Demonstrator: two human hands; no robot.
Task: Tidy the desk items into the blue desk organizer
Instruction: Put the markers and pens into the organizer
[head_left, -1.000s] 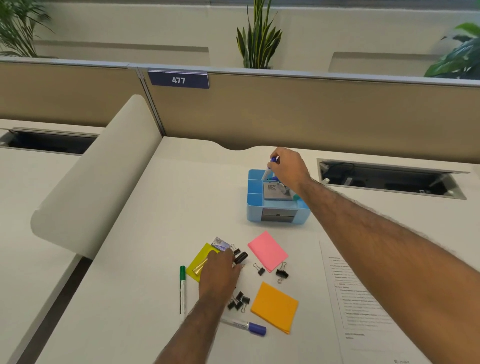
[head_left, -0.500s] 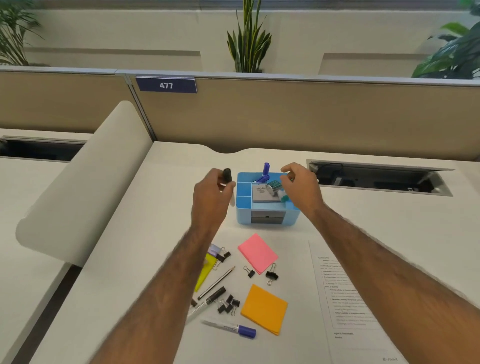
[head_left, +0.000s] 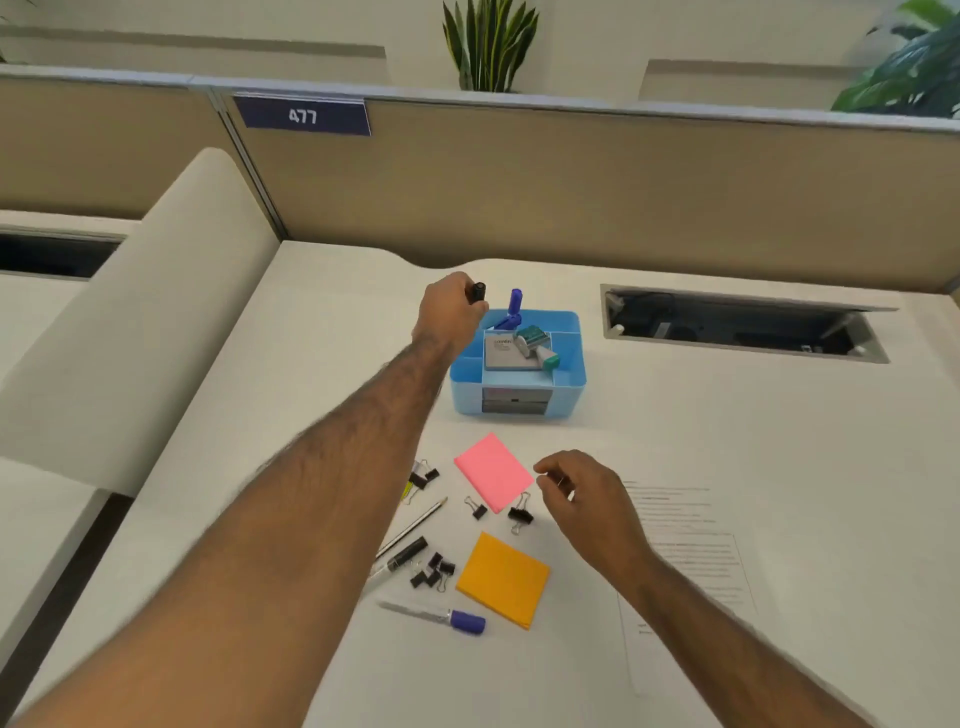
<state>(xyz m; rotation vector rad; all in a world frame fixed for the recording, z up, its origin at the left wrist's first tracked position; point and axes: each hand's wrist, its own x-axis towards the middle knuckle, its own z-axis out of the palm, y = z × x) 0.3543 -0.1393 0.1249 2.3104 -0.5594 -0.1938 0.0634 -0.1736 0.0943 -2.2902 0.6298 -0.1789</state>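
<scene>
— Left hand (head_left: 451, 312)?
— Closed around a black-capped marker (head_left: 478, 292), raised at the back-left corner of the blue desk organizer (head_left: 569, 387).
— Right hand (head_left: 582, 493)?
— Low over the desk (head_left: 727, 415), fingers loosely curled and holding nothing, just right of the pink sticky pad (head_left: 493, 472).
— Organizer contents?
— Blue-capped marker (head_left: 513, 307) standing in a back compartment, grey pad (head_left: 503, 354) lying flat in the middle, teal and white correction-tape roller (head_left: 535, 343) resting across it. Small drawer in the front face, shut.
— Loose on the desk?
— Orange sticky pad (head_left: 503, 579) nearest, another blue-capped marker (head_left: 441, 617) just left of it. Cluster of black binder clips (head_left: 434, 570) beside a black-capped pen (head_left: 402, 557) and a pencil (head_left: 415, 525). Two more clips (head_left: 519, 513) touching the pink pad's near edge, others (head_left: 423, 475) by the left forearm. Printed sheet (head_left: 691, 561) off to the right.
</scene>
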